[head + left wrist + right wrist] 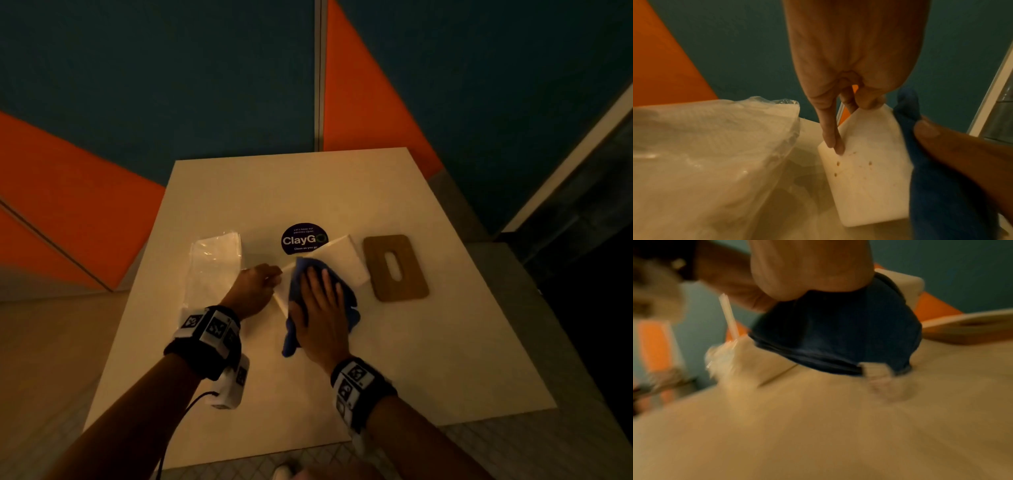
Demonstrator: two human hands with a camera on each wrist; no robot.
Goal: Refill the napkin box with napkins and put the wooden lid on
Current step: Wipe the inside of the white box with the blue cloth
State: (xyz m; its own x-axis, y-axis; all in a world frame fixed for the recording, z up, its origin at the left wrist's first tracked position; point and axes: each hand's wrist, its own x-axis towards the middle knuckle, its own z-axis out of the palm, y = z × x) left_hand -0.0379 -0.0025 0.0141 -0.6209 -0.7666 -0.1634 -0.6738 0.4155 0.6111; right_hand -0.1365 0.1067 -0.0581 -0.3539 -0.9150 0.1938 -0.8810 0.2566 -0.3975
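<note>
The box [329,263] lay tipped on the table [445,342]; left of it sat the napkins [214,267], right of it the lid [395,267]. It might skid, as the left hand [255,287] pinched only one edge. The right hand [320,308] pressed flat, seemingly wiping with a cloth [349,305].

The left hand [255,286] reaches forward with its fingers [830,129] curled, and its grip pinches the edge of the white box [865,162]. Just right of that grip, the right hand [320,308] lies flat with straight fingers, pressing on the blue cloth [346,301]. Both wrists wear black bands.
</note>
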